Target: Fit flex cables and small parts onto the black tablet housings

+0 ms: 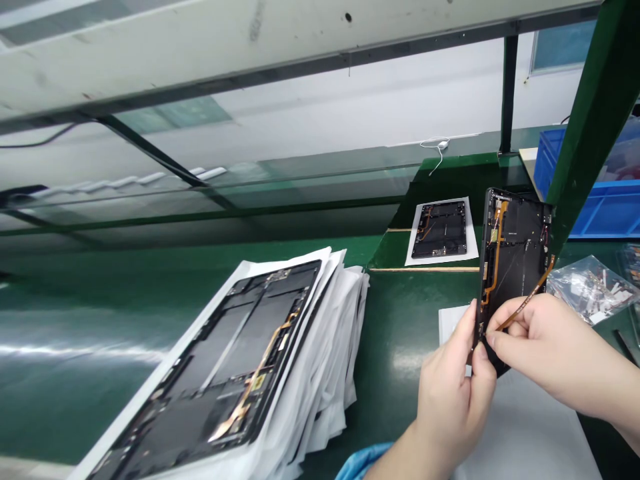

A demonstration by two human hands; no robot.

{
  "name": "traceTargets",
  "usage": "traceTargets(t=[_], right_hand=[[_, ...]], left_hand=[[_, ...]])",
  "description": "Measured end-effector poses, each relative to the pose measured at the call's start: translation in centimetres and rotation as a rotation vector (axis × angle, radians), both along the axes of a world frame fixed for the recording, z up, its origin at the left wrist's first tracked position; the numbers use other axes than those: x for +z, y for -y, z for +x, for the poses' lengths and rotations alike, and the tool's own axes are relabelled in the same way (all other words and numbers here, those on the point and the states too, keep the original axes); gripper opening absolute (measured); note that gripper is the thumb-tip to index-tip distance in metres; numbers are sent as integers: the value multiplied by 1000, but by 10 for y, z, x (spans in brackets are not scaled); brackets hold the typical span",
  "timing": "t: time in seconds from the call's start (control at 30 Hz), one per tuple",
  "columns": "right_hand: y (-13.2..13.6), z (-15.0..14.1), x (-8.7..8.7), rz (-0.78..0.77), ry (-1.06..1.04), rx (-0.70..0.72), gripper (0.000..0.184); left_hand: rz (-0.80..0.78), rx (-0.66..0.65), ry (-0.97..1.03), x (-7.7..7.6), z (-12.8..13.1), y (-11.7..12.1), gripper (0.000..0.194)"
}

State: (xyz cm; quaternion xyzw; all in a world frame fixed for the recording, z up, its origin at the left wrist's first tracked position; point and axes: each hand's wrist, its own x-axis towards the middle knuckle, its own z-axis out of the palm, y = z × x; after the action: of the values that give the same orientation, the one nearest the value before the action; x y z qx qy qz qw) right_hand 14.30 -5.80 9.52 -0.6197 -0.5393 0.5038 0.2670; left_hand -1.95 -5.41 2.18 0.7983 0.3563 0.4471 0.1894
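Observation:
My left hand grips the lower left edge of a black tablet back housing, tilted upright with its inner side toward me. An orange flex cable runs down the housing's left side. Close to its lower edge, my right hand pinches a loose orange-brown flex cable, whose free end sticks up to the right. The pinched end is hidden by my fingertips. White sheets lie on the table below both hands.
To the left, black housings are stacked with white sheets between them. Another housing lies on white paper farther back. At right are a clear bag of small parts, a blue bin and a green post.

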Motion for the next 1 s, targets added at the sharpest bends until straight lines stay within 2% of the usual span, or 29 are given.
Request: traceTargets(t=[0.2, 0.5, 0.77, 1.0], right_hand=[[2, -4, -1, -10, 67, -37, 13], [4, -4, -5, 48, 134, -5, 18], [9, -5, -4, 191, 255, 0, 19], [8, -4, -5, 176, 236, 4, 18]], left_hand=[[1, 17, -3, 0, 0, 1, 58], [13, 15, 5, -4, 1, 0, 60], [64, 50, -22, -7, 1, 1, 58], [92, 57, -42, -3, 1, 2, 58]])
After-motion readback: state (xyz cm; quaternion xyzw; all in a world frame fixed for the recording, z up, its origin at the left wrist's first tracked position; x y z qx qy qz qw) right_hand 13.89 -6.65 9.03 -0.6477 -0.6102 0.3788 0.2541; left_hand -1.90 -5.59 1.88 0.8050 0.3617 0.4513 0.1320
